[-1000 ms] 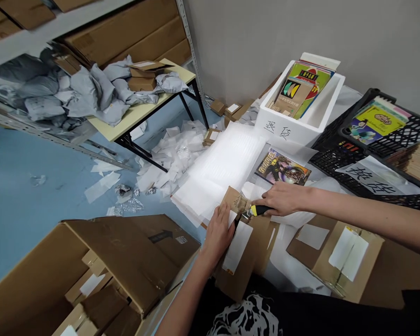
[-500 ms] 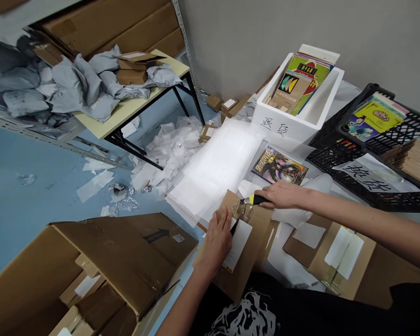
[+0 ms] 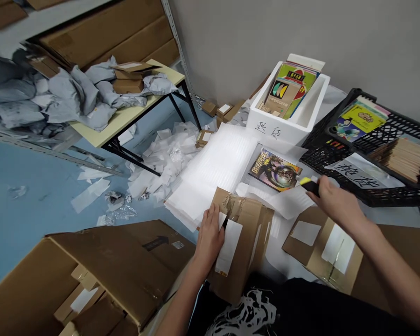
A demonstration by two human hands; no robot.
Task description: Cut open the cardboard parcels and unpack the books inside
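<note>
L hand (image 3: pixel 209 237) pressed open & flat, pinning taped cardboard mailer (image 3: pixel 243 242) steady at near edge of white foam sheets (image 3: pixel 210 175); R hand (image 3: pixel 336 203) closed round yellow-and-black utility knife (image 3: pixel 310 186), clear of box, near glossy-covered book (image 3: pixel 275 170).

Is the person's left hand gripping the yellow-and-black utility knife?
No: the right hand holds that knife; the left hand presses a brown cardboard carton.

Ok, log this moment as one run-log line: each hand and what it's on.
left hand | flat on taped cardboard parcel | right hand | holding yellow-and-black utility knife | nearby: illustrated book
</note>
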